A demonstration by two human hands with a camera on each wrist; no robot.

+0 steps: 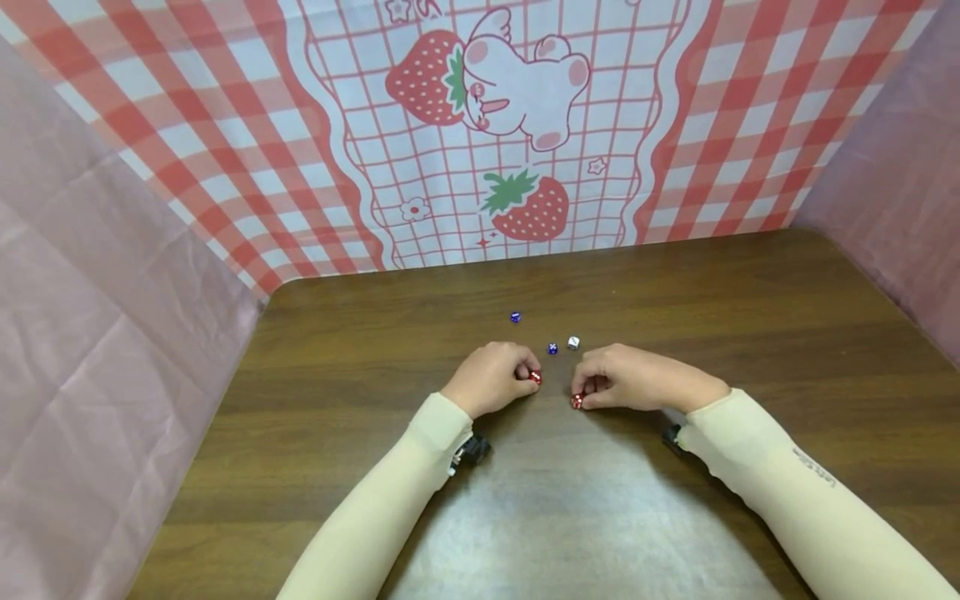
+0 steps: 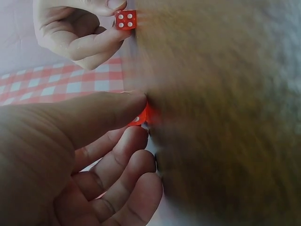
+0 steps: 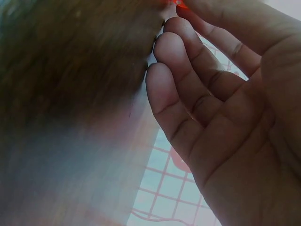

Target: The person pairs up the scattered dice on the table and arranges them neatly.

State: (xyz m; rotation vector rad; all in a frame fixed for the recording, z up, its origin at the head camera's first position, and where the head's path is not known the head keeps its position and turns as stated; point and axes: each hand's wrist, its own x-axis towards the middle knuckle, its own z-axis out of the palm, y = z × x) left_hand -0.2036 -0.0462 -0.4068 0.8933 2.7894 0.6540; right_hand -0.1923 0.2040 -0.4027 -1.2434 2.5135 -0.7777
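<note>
Between thumb and fingers, my left hand pinches a red die low over the wooden table. My right hand pinches a second red die a little to the right and nearer to me. In the left wrist view this second die shows four white pips, while the left thumb covers most of the first die. Only a sliver of red die appears at the top edge of the right wrist view. Beyond the hands lie a blue die and a white die, close together.
Another blue die lies farther back on the brown wooden table. A checked cloth with strawberries hangs behind the table's far edge. Pink cloth hangs along both sides.
</note>
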